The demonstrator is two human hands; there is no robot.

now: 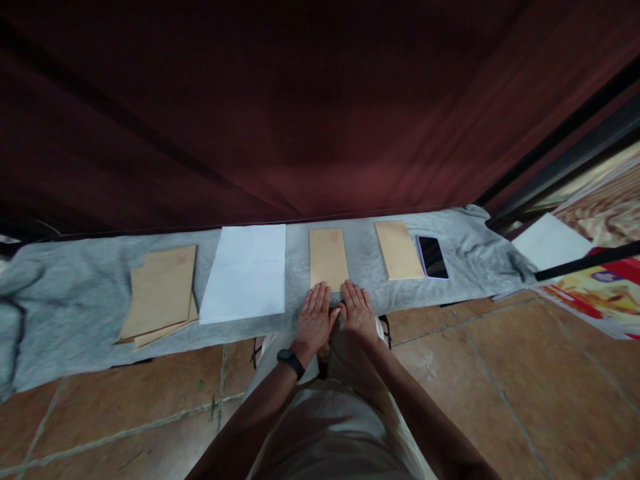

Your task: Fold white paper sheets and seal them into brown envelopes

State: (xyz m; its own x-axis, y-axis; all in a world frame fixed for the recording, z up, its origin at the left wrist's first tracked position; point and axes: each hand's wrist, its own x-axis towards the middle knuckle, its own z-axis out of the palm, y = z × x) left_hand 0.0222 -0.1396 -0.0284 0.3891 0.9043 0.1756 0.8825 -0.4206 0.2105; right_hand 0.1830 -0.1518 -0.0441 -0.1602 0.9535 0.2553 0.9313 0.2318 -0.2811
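Note:
A brown paper envelope (327, 257) lies flat on the grey cloth in front of me, with a small reddish print near its top right. My left hand (315, 320), below a black wristband, rests flat on its near left corner with fingers stretched. Beside it my right hand (359, 312) lies flat at the near right corner, fingers extended; the thumbs nearly meet. To the left is a stack of white paper sheets (245, 273). Farther left sits a loose pile of brown envelopes (163, 290). On the right lies another brown envelope or small stack (399, 250).
A smartphone (433, 257) lies right of the right-hand envelope. Grey cloth (75, 300) covers the long narrow surface. A dark red curtain (300, 133) hangs behind it. Dark metal bars (565, 147) and a colourful printed box or sheet (605, 293) stand at the right, above the tiled floor (450, 373).

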